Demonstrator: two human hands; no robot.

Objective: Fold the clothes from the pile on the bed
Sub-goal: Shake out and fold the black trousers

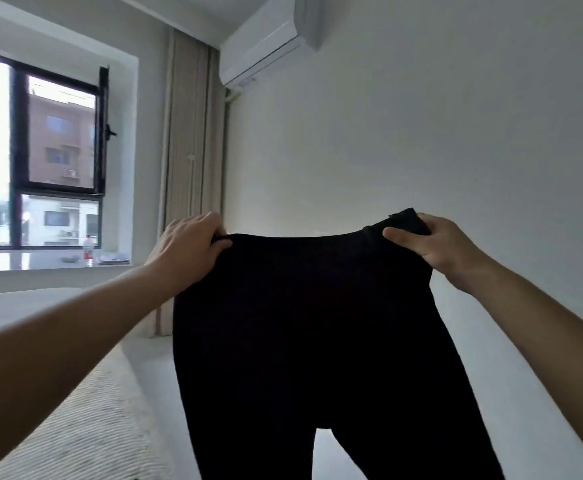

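A pair of black trousers (311,327) hangs in the air in front of me, waistband up and both legs running down out of the frame. My left hand (189,251) pinches the left end of the waistband. My right hand (439,244) grips the right end, thumb across the front of the cloth. Both arms are stretched out at about the same height. The pile of clothes is not in view.
The bed (75,410) with a ribbed pale cover lies at the lower left. A window (54,150) with a sill holding a bottle (89,247) is at the left, a beige curtain (193,168) beside it. A white wall (421,133) and air conditioner (266,39) stand ahead.
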